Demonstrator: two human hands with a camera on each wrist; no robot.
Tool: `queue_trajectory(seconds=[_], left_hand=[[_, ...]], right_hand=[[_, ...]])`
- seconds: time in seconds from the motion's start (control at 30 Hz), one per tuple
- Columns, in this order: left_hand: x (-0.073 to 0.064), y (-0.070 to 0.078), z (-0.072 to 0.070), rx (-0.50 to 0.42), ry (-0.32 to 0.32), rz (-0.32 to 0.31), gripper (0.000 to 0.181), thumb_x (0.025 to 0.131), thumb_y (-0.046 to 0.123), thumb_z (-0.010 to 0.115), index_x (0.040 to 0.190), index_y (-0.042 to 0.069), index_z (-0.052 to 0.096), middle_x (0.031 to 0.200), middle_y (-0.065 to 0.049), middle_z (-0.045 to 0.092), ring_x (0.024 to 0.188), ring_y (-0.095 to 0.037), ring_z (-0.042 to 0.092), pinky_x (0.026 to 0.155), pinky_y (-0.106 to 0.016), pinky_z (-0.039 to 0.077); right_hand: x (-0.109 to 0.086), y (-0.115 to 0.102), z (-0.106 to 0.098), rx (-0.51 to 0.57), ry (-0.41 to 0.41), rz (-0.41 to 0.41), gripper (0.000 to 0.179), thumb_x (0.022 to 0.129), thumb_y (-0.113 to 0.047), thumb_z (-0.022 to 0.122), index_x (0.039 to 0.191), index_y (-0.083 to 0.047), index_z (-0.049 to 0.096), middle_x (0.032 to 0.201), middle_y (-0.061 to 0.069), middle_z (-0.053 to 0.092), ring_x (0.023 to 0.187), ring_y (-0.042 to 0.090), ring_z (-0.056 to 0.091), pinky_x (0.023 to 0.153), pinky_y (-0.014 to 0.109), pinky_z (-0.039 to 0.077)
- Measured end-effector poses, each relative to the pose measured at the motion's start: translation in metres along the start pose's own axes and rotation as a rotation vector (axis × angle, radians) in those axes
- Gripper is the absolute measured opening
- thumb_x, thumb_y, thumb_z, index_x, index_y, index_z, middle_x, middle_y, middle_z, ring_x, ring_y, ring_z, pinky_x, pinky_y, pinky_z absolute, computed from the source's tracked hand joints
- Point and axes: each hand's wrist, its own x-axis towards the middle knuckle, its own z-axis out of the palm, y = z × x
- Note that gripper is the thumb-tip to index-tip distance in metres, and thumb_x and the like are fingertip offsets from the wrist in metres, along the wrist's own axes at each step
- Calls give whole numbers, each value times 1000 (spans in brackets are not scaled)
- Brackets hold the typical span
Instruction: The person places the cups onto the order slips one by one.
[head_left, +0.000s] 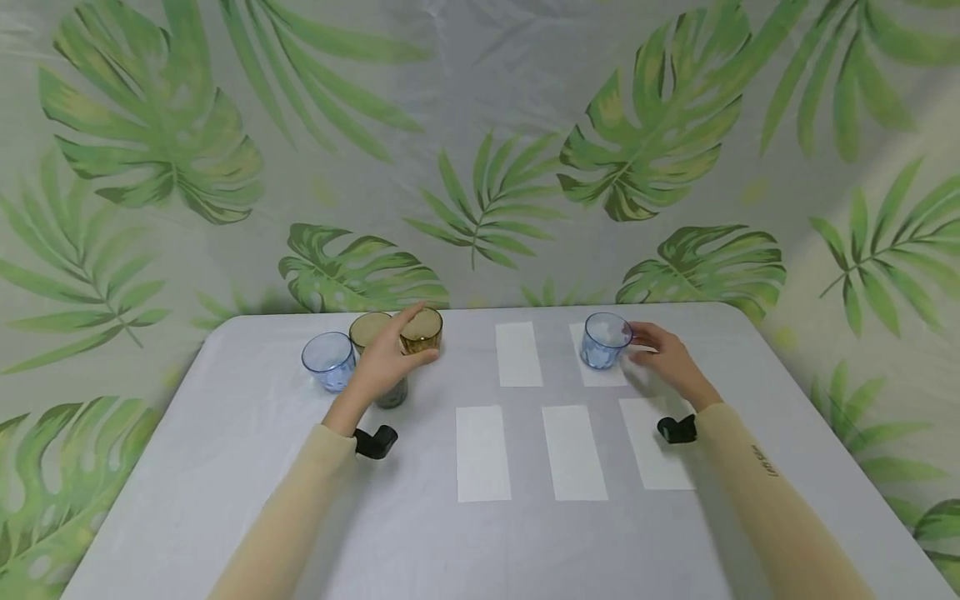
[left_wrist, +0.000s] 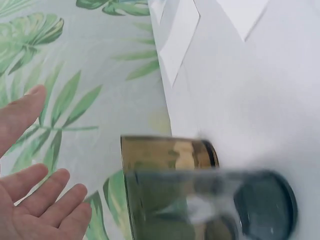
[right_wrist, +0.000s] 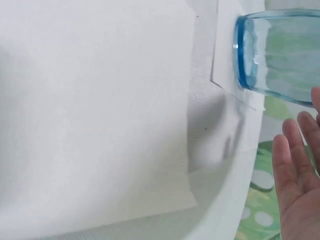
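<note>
On the left of the table my left hand (head_left: 386, 358) hovers above a group of glasses, thumb and fingers spread and holding nothing. Around it stand a blue glass (head_left: 327, 367), two amber glasses, one at the back (head_left: 367, 327) and one by the fingers (head_left: 423, 333), and a grey glass (head_left: 393, 395) partly hidden beneath the hand. The left wrist view shows the grey glass (left_wrist: 267, 205) in front of an amber glass (left_wrist: 165, 152). To the right, another blue glass (head_left: 602, 348) stands upright on a white paper rectangle. My right hand (head_left: 670, 360) is beside it, fingers extended; contact is unclear.
Several white paper rectangles lie in two rows, including one at the back (head_left: 519, 354) and front ones (head_left: 483, 454) (head_left: 575, 454). The right forearm passes over the front right paper (head_left: 654, 450). A leaf-patterned cloth (head_left: 495, 208) hangs behind the white table (head_left: 420, 533).
</note>
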Motion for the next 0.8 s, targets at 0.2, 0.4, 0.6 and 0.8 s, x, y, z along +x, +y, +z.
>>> queue_trajectory(seconds=[0.2,0.4,0.6,0.8], left_hand=[[-18,-14,-21,60,5,-30,82,86,27,74,150,6,29,150,-20,31,136,-40,27,105,-59,29],[-36,-23,-34,104,12,-85,83,85,26,75,150,5,29,150,-23,30,136,-43,26,105,-60,27],[-47,-32,-36,103,-6,-104,85,85,26,75,151,4,26,150,-24,29,135,-44,27,105,-59,28],[-49,-37,-32,77,4,-105,86,84,25,76,151,4,26,149,-24,30,130,-46,34,103,-58,32]], right_hand=[[-1,-8,-6,7,10,-23,54,92,7,55,142,9,35,141,29,39,125,44,41,84,9,40],[-1,-15,-10,33,35,-84,51,91,8,57,139,10,39,139,29,42,124,42,42,94,18,42],[-2,-29,-10,68,50,-119,50,91,7,58,138,9,41,138,28,43,125,37,44,91,13,41],[0,-43,-5,91,31,-138,50,93,2,58,139,8,41,138,27,43,127,36,43,96,19,42]])
